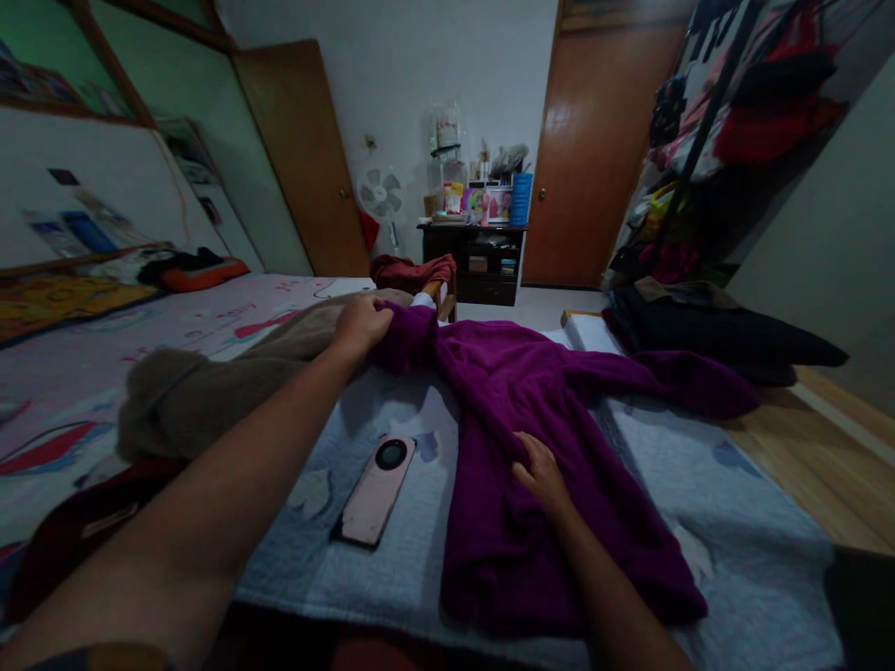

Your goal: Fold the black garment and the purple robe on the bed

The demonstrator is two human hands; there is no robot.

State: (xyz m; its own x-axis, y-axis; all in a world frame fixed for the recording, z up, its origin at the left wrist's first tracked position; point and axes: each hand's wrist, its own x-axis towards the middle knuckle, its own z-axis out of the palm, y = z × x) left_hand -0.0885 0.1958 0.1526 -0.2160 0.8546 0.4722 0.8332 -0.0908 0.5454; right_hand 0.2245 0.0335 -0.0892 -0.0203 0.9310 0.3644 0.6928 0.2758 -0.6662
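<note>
A purple long-sleeved garment (510, 373) lies spread on a light blue quilted cover (322, 550), one sleeve stretched out to the right. My left hand (364, 326) is closed on the end of its left sleeve, at the far side of the cover. Over the middle of the garment, my right hand (542, 471) has its fingers curled into a fold of the cloth. A pale pink phone (378, 494) with a round black camera ring lies face down between my forearms, left of the garment.
A grey-brown fuzzy cloth (188, 391) lies to the left, with a dark red cloth (84, 531) nearer me. Dark folded clothes (699, 326) are stacked at the right. Beyond stand a fan (381, 191), a black cabinet (472, 266) and hanging clothes (776, 121).
</note>
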